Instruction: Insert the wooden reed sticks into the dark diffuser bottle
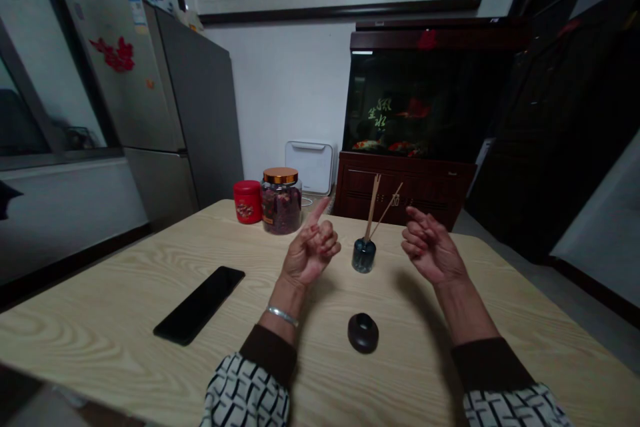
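Above the table, my left hand (313,250) has its index finger stretched out, pointing up and right, with the other fingers curled in and nothing held. My right hand (433,247) mirrors it, index finger pointing up and left, the rest folded, also without anything in it. Between the two hands stands a dark glass reed diffuser bottle (364,255) with several thin sticks (373,207) leaning out of its neck. Neither hand touches it. Nearer to me lies a dark, rounded cap-like piece (363,333) with a hollow in its top.
A black phone (200,305) lies on the wooden table (125,287) at left. Toward the far edge stand a red canister (248,202) and a jar (281,203) with a copper-coloured lid and dried contents. Behind are a fridge (200,93) and a fish tank (425,107).
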Action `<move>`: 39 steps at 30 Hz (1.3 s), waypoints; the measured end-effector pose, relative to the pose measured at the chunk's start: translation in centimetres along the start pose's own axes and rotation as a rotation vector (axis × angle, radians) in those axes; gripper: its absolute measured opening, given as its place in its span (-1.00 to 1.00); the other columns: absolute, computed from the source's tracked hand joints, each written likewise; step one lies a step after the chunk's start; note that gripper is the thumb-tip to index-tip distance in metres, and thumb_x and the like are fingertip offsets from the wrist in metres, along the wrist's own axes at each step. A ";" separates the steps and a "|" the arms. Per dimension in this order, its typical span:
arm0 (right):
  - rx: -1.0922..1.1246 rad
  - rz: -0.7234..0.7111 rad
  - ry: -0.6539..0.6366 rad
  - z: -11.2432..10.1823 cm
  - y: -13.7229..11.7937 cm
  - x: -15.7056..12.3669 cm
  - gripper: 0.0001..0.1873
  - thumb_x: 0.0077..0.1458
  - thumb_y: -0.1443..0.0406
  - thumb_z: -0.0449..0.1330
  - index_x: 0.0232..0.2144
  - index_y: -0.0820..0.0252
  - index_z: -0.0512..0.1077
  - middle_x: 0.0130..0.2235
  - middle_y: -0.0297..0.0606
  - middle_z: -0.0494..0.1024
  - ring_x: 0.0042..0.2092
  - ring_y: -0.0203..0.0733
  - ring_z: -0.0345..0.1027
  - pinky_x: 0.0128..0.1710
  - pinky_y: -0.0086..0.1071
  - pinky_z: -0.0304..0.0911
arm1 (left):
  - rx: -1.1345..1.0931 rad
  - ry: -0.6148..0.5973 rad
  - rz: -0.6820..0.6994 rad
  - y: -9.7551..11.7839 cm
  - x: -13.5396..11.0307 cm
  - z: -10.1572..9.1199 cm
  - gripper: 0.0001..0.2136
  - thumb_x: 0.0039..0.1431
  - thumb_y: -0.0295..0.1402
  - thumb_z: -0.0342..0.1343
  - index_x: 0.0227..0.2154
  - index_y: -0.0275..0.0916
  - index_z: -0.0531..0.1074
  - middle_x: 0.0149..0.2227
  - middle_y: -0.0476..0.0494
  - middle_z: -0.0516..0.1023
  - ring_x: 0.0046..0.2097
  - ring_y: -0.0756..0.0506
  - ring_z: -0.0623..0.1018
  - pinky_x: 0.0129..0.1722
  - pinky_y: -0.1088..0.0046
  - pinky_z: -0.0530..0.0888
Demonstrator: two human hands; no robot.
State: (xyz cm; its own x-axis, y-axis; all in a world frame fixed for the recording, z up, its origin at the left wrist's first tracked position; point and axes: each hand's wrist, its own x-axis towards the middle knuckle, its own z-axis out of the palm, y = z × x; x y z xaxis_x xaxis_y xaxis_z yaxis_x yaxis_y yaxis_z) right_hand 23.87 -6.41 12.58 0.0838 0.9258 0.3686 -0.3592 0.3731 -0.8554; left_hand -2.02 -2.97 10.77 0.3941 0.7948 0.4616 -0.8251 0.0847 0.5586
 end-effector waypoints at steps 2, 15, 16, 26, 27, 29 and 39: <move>-0.265 0.071 0.149 -1.1 3.8 1.5 -0.55 -0.08 0.05 0.38 -0.13 0.04 0.50 -0.35 -0.34 0.47 -0.37 -0.29 0.34 -0.46 -0.45 0.23 | 0.189 0.136 -0.107 -1.8 0.0 -2.5 -0.38 0.01 -0.33 0.30 0.19 -0.14 0.32 -0.25 -0.05 0.47 -0.33 0.05 0.45 -0.31 0.54 0.37; -0.855 0.079 -0.072 -0.1 13.2 1.3 -0.39 -0.01 -0.06 0.29 0.01 0.13 0.39 -0.07 -0.14 0.55 -0.03 0.01 0.45 0.02 -0.12 0.32 | 1.120 0.159 -0.146 -10.7 -0.8 -8.3 -0.06 -0.21 -0.34 0.45 0.27 -0.27 0.14 0.20 -0.36 0.36 0.18 -0.28 0.39 0.20 0.13 0.31; -0.823 0.080 -0.078 0.5 12.9 1.0 -0.40 0.04 -0.08 0.26 0.02 0.12 0.40 -0.07 -0.14 0.55 -0.03 0.00 0.45 0.02 -0.13 0.32 | 1.122 0.134 -0.151 -10.6 -0.8 -8.1 -0.12 -0.20 -0.34 0.43 0.24 -0.26 0.18 0.14 -0.31 0.42 0.12 -0.26 0.44 0.16 0.16 0.35; -0.369 -0.188 0.262 3.5 4.5 5.7 -0.52 0.15 -0.19 0.08 -0.37 0.07 0.26 -0.54 -0.46 0.34 -0.55 -0.30 0.28 -0.53 -0.42 0.23 | 1.075 0.048 -0.155 -9.8 -1.3 -7.6 -0.35 -0.13 -0.23 0.44 0.05 -0.25 0.37 -0.07 -0.22 0.55 -0.04 -0.19 0.51 0.00 0.26 0.44; -0.473 -0.159 0.264 1.9 3.0 6.2 -0.55 0.17 -0.17 0.05 -0.37 0.06 0.26 -0.58 -0.50 0.25 -0.61 -0.34 0.16 -0.60 -0.46 0.11 | 1.058 0.044 -0.161 -9.8 -1.4 -7.6 -0.35 -0.13 -0.22 0.44 0.05 -0.25 0.37 -0.07 -0.22 0.55 -0.03 -0.19 0.52 0.01 0.24 0.44; -0.893 -0.054 0.268 -1.9 0.7 6.1 -0.56 0.25 -0.10 -0.09 -0.37 0.08 0.29 -0.59 -0.47 0.23 -0.64 -0.33 0.07 -0.62 -0.44 0.00 | 1.040 0.042 -0.165 -9.8 -1.4 -7.7 -0.36 -0.12 -0.22 0.44 0.05 -0.25 0.38 -0.07 -0.23 0.55 -0.04 -0.20 0.52 0.02 0.21 0.44; -1.922 0.240 -0.201 -10.7 5.1 -7.7 -0.66 0.27 0.08 -0.04 -0.19 0.11 0.43 -0.19 -0.06 0.55 -0.20 0.03 0.44 -0.29 -0.21 0.20 | 0.993 0.042 -0.175 -9.8 -1.4 -7.9 -0.37 -0.12 -0.27 0.44 0.05 -0.26 0.38 -0.09 -0.24 0.52 -0.04 -0.21 0.51 0.05 0.12 0.44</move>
State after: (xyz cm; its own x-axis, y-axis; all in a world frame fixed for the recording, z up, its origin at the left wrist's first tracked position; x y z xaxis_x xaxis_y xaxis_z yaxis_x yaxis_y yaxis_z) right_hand 31.30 -10.96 1.53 0.0546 0.9921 0.1128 0.9982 -0.0516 -0.0293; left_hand 2.32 -0.21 -0.80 0.4467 0.8415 0.3039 -0.0391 -0.3210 0.9463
